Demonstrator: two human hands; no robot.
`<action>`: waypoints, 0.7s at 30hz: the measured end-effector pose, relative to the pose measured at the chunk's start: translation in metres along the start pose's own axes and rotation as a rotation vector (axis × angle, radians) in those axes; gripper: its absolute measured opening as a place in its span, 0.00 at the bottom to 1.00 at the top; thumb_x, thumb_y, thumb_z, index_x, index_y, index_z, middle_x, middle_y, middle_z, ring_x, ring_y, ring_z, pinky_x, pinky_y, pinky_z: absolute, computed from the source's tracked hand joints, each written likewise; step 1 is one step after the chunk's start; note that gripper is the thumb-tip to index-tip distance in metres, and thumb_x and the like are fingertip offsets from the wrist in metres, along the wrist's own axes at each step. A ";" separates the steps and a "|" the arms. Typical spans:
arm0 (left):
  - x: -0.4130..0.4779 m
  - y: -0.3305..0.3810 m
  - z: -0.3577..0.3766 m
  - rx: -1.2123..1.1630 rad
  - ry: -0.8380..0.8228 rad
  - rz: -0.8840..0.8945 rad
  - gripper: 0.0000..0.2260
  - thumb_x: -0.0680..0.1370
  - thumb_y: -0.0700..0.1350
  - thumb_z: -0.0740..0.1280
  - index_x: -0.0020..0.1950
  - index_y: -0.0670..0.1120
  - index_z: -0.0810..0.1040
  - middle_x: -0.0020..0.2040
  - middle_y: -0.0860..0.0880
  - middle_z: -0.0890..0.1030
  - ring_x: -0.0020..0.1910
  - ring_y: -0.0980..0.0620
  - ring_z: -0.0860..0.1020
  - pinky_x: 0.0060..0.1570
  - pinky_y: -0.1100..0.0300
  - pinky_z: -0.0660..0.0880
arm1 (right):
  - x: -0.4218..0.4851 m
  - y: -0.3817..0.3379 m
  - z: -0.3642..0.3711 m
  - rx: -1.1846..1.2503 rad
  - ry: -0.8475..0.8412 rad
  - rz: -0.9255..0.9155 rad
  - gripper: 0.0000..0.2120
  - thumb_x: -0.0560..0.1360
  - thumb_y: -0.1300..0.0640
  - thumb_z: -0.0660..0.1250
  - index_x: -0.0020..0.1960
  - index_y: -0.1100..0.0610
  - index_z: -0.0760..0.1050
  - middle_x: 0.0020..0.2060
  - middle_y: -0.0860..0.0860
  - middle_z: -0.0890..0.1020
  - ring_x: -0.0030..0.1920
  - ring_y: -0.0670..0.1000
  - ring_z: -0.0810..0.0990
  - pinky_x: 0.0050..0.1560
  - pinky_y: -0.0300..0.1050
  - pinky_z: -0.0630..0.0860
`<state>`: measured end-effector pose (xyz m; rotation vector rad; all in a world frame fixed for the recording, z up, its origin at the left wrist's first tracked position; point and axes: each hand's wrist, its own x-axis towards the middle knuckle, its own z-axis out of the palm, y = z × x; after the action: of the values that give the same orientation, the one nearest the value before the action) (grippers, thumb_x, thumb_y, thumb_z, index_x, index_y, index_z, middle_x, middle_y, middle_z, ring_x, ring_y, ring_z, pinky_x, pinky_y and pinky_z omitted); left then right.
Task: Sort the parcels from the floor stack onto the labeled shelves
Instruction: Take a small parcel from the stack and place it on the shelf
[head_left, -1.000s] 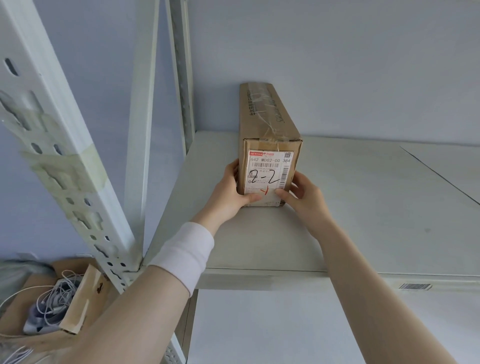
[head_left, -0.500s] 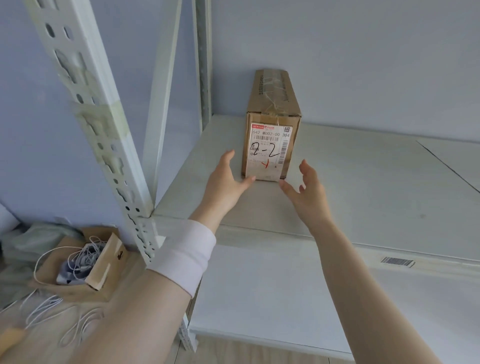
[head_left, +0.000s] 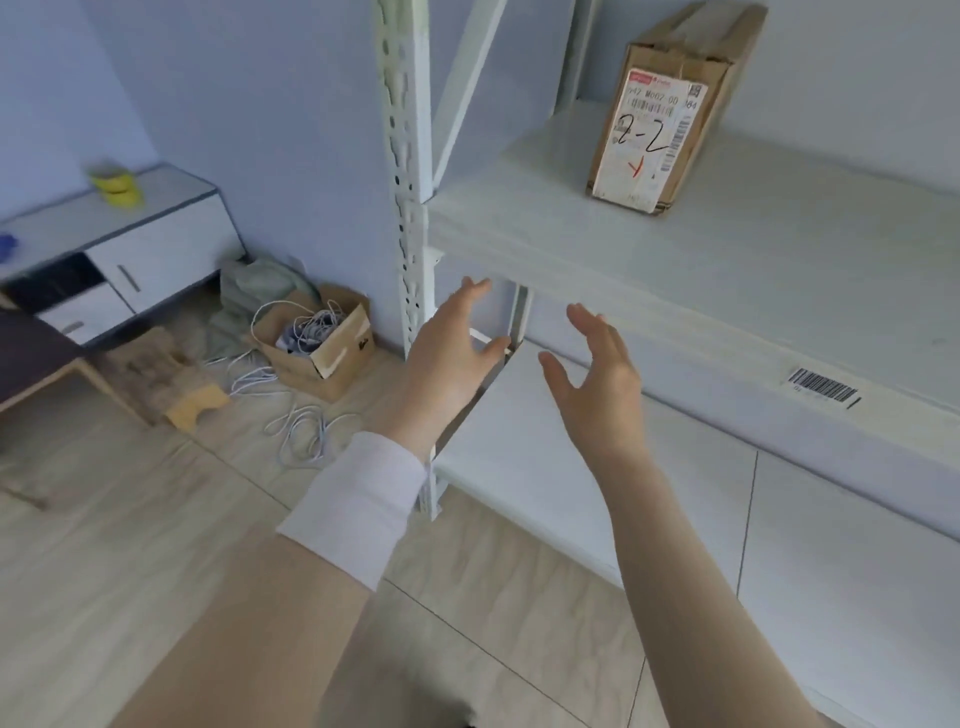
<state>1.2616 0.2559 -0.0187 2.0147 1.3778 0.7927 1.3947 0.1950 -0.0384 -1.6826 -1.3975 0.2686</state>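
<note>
At the upper right of the frame, a brown parcel (head_left: 727, 78) stands on the shelf (head_left: 779, 249). Its white label (head_left: 649, 140) has a big "2-2" written by hand in black, with a small red mark under it. Above that is a printed line that looks like "042 M002-00". A bar code sticker (head_left: 823, 388) sits on the shelf's front edge; its numbers are too tiny to read.

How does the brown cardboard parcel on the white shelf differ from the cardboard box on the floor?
The brown cardboard parcel is closed; the floor box gapes open, holding white cables. The parcel bears a white label handwritten 2-2; the floor box shows none. The parcel stands tall and narrow; the floor box is squat. Both are brown cardboard.
</note>
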 end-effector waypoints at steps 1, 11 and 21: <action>-0.015 -0.009 -0.001 0.008 -0.003 -0.018 0.26 0.78 0.46 0.65 0.74 0.49 0.62 0.76 0.50 0.61 0.74 0.53 0.62 0.68 0.62 0.60 | -0.013 0.000 0.007 -0.010 -0.040 0.004 0.23 0.75 0.61 0.67 0.69 0.61 0.67 0.68 0.55 0.72 0.73 0.53 0.63 0.62 0.28 0.57; -0.208 -0.113 0.016 0.207 -0.123 -0.370 0.22 0.78 0.45 0.64 0.71 0.50 0.66 0.66 0.47 0.74 0.63 0.46 0.74 0.62 0.54 0.69 | -0.193 0.012 0.072 -0.182 -0.577 0.136 0.24 0.77 0.56 0.65 0.71 0.56 0.65 0.71 0.50 0.68 0.74 0.50 0.61 0.68 0.41 0.61; -0.440 -0.144 0.071 0.168 -0.283 -0.905 0.23 0.80 0.46 0.60 0.74 0.49 0.60 0.71 0.48 0.68 0.69 0.48 0.68 0.66 0.57 0.63 | -0.376 0.049 0.060 -0.517 -1.224 0.050 0.25 0.80 0.52 0.59 0.74 0.53 0.58 0.75 0.50 0.60 0.77 0.51 0.50 0.73 0.44 0.53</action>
<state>1.0975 -0.1231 -0.2388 1.2872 1.9552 -0.0131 1.2620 -0.1001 -0.2455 -2.0469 -2.4466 1.1927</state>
